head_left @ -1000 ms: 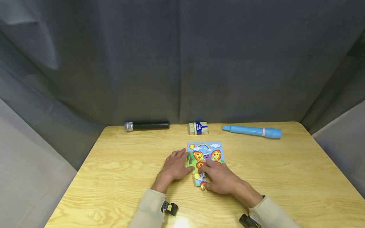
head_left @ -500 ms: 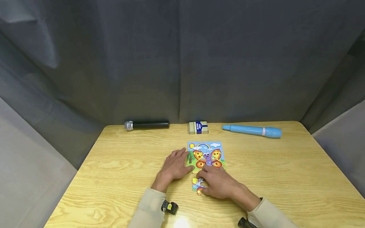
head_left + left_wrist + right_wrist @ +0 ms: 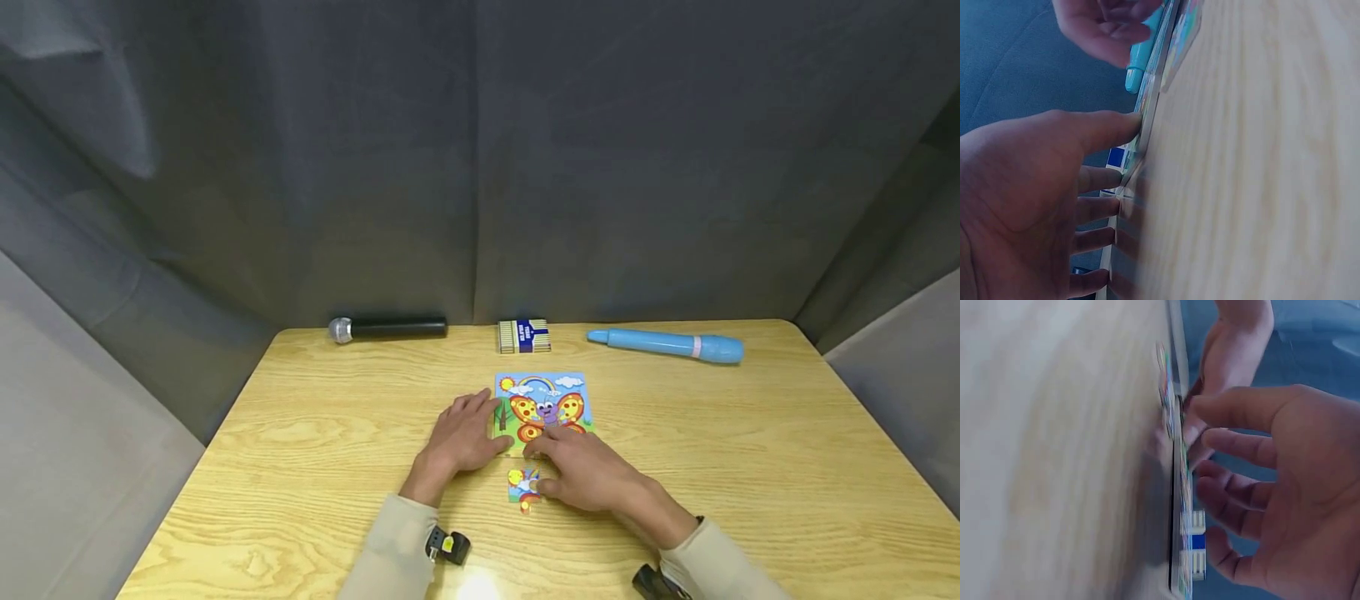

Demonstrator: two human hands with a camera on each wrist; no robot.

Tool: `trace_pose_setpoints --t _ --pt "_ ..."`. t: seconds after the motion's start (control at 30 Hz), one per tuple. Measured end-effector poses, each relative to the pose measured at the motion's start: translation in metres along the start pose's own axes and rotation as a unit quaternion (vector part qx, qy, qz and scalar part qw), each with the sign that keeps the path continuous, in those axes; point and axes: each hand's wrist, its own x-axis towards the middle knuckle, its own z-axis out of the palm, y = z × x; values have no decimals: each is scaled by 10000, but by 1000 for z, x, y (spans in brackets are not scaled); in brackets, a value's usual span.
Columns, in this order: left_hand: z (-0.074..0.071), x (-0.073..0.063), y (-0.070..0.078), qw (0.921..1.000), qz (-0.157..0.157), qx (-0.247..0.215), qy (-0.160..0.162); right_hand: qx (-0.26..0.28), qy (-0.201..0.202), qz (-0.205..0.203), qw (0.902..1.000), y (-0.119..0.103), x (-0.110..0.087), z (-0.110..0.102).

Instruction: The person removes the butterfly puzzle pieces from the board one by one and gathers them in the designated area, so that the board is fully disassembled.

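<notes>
A square butterfly jigsaw puzzle (image 3: 538,387) lies flat on the wooden table, with sun, rainbow and clouds along its far side. My left hand (image 3: 462,437) rests at its left edge, fingers spread and thumb on the near left corner, as the left wrist view also shows. Just in front of the board lies a jigsaw piece (image 3: 516,490) with a sun, a cloud and part of a wing. Over the puzzle's near right part hovers my right hand (image 3: 588,475), its fingers loosely bent and parted with nothing between them. It hides that part of the picture.
Along the table's back edge lie a black microphone (image 3: 397,328), a striped pack with a blue band (image 3: 524,337) and a blue marker-shaped stick (image 3: 660,343). Dark curtain (image 3: 480,167) hangs behind them. Both wrists wear straps with small black devices.
The jigsaw piece has slid a little toward the near edge, away from the board. My right fingers have let go of it and lifted off to the right. The left hand stays put.
</notes>
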Motion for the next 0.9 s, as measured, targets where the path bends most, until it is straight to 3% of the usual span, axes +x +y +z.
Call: trace_pose_setpoints --t 0.27,0.43,0.9 --pt "1 -1 0 9999 -52 -88 9 -106 698 239 9972 30 11 -1" --pt "0 -1 1 9999 -16 -127 18 -24 723 520 9960 36 15 -5" --pt "1 -1 2 9999 -47 -103 35 -87 674 774 9947 51 32 -5"
